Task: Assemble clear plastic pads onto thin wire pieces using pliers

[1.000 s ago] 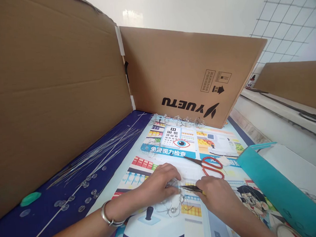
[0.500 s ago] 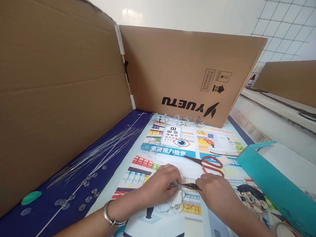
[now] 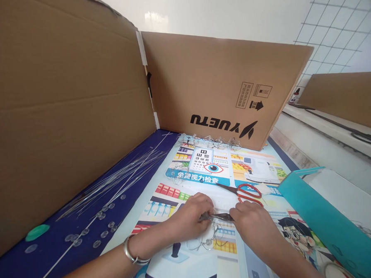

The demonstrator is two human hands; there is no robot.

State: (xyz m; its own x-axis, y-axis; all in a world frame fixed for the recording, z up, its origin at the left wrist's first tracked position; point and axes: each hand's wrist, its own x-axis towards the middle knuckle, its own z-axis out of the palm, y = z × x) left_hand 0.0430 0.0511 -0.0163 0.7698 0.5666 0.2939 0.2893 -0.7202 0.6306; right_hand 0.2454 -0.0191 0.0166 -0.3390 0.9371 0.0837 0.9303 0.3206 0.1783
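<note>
My left hand, with a silver bangle on the wrist, is closed in a pinch on a piece of thin wire with clear beads. Loops of the wire hang below its fingers, over the printed sheet. Wrapped around the handles of small pliers, my right hand is closed. The pliers' dark jaws point left and reach the fingertips of my left hand. What exactly lies between the jaws is too small to make out. Just beyond my right hand lie red-handled scissors.
Cut wires and several clear beads lie on the blue surface at left, near a green oval piece. Cardboard panels stand behind and left. More beaded wire lines the back panel. A teal box stands at right.
Almost nothing differs. The pliers and my right hand have shifted very slightly, with the jaws still at my left fingertips.
</note>
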